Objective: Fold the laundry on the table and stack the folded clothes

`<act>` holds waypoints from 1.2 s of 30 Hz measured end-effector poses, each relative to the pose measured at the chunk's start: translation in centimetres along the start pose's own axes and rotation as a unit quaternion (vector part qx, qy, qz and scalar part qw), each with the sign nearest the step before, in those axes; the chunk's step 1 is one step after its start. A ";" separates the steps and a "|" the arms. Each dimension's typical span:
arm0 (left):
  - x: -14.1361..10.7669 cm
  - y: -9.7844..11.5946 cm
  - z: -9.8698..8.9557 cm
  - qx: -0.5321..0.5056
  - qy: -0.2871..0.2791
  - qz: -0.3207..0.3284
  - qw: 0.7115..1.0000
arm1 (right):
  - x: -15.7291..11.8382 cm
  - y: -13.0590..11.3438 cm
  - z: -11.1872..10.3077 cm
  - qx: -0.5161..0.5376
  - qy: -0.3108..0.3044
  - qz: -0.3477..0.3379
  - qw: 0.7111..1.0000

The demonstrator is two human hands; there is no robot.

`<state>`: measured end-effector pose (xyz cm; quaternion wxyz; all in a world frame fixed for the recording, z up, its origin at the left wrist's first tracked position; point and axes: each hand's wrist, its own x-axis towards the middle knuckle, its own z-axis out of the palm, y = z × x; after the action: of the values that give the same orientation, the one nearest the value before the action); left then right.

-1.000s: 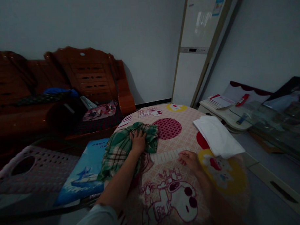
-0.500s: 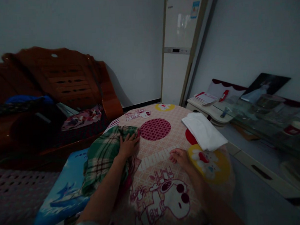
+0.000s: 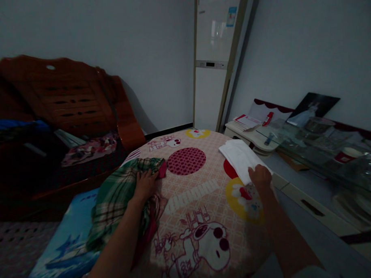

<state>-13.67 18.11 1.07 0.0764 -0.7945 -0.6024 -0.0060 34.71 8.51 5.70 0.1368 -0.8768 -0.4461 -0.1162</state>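
Observation:
A green plaid cloth (image 3: 113, 198) lies in a rumpled heap at the left of the round table, with red and pink fabric (image 3: 154, 215) beneath and beside it. My left hand (image 3: 145, 185) rests on top of the heap, palm down and fingers spread. Over at the right edge of the table is a folded white cloth (image 3: 238, 155). My right hand (image 3: 260, 176) is closed on its near corner, thumb toward the left; the fingertips are partly hidden. A peach patterned tablecloth (image 3: 187, 195) covers the table between both hands.
A blue printed bag or cushion (image 3: 67, 232) sits left of the table. Behind it stands a wooden bench (image 3: 65, 94) with clothes on it. To the right is a glass-topped cabinet (image 3: 310, 147) holding cups and papers. A tall white air conditioner (image 3: 209, 89) fills the corner.
My right hand has moved right from the middle of the table onto the white cloth's corner and closed there. My left hand stays on the plaid cloth. The view has shifted slightly right.

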 end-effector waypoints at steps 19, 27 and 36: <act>1.0 -0.8 -2.3 -0.273 0.135 -0.019 0.952 | -1.8 -4.5 -8.3 0.606 -0.036 -0.081 0.791; 0.3 3.4 -11.2 -0.487 0.129 0.052 0.863 | -4.8 -8.2 -12.7 0.721 -0.108 -0.049 0.683; -2.0 13.5 -11.8 -0.468 -0.055 0.306 0.827 | -8.8 -11.4 -14.9 0.761 -0.250 -0.167 0.575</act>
<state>-0.28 11.08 11.02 -0.3402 -0.8775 -0.2566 -0.2200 19.19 3.21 18.31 0.6147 -0.3544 -0.5256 0.4694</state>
